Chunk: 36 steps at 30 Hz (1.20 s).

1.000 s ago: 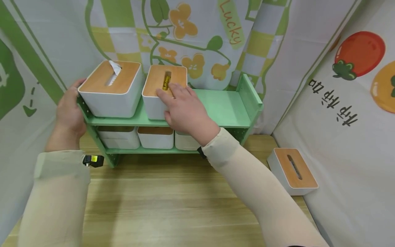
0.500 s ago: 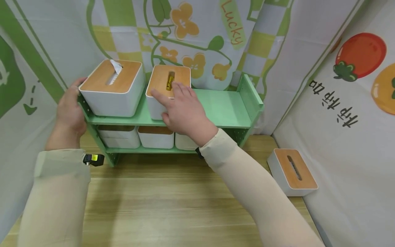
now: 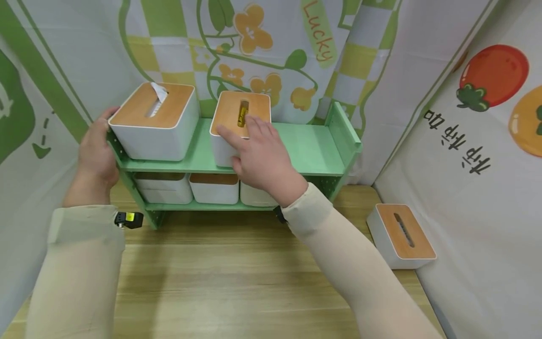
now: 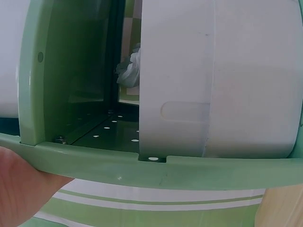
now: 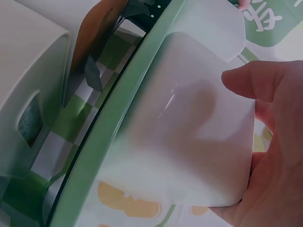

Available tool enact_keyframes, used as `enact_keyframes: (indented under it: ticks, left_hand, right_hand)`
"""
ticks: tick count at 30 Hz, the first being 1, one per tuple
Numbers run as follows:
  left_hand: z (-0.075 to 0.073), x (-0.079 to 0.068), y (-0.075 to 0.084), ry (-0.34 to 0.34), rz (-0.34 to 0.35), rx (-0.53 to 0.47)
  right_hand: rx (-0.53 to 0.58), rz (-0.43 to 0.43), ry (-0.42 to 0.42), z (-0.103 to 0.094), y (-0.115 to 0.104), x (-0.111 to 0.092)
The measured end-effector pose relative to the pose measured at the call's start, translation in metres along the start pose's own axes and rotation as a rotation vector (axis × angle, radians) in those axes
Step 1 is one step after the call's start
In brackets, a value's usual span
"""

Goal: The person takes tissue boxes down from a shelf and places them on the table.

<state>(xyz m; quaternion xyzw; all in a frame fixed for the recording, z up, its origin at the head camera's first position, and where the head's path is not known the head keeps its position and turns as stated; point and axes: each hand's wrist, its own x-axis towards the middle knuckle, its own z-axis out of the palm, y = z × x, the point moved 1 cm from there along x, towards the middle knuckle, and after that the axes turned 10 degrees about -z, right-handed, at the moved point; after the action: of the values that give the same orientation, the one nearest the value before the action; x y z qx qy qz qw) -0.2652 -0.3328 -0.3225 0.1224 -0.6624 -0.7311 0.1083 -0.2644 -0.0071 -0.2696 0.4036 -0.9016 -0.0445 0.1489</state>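
A white tissue box with a wood-look lid (image 3: 241, 110) stands on the upper tier of a green two-tier shelf (image 3: 305, 146). Something yellow shows in its slot. My right hand (image 3: 267, 153) lies over its front right part, fingers extended on the lid. In the right wrist view, the thumb (image 5: 255, 80) reaches in front of the white front face. At the shelf's left end, my left hand (image 3: 97, 148) holds the side panel, fingertips partly hidden. Beside that hand sits a larger tissue box (image 3: 156, 141), a white tissue poking from its slot.
On the lower tier are a left white box (image 3: 165, 190), a middle one (image 3: 213, 190) and a right one (image 3: 256, 195), partly covered. Another wood-lidded tissue box (image 3: 406, 230) stands on the wooden surface (image 3: 220, 282) at right. Printed cloth (image 3: 262, 42) hangs behind the shelf.
The smaller tissue box has slid right along the upper tier with my right hand on it, widening the gap to the larger box. My left hand has stayed in place.
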Motion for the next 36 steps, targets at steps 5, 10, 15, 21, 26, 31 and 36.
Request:
enact_keyframes:
  ticks: [5,10,15,21,26,31,36]
  left_hand:
    - [0.0,0.0,0.0,0.001,0.006,-0.012]
    - [0.0,0.001,-0.001,-0.006,0.02,-0.03]
    - [-0.001,0.001,-0.002,-0.004,0.02,-0.022]
    - [-0.001,0.001,-0.001,-0.004,0.018,-0.021]
    - [-0.001,0.001,0.0,-0.003,0.009,-0.014]
    - [0.0,0.0,0.0,-0.003,0.009,-0.003]
    - [0.0,0.0,-0.001,-0.004,0.019,-0.016]
  right_hand:
    - [0.013,-0.017,0.083,0.001,0.007,-0.01]
    - [0.048,-0.026,0.178,0.005,0.015,-0.018]
    - [0.091,-0.021,0.255,0.007,0.023,-0.028]
    - [0.121,-0.017,0.3,0.005,0.031,-0.04]
    - [0.132,-0.03,0.335,0.006,0.038,-0.047]
    - [0.13,-0.053,0.399,0.006,0.044,-0.053]
    - [0.135,-0.08,0.467,0.008,0.05,-0.058]
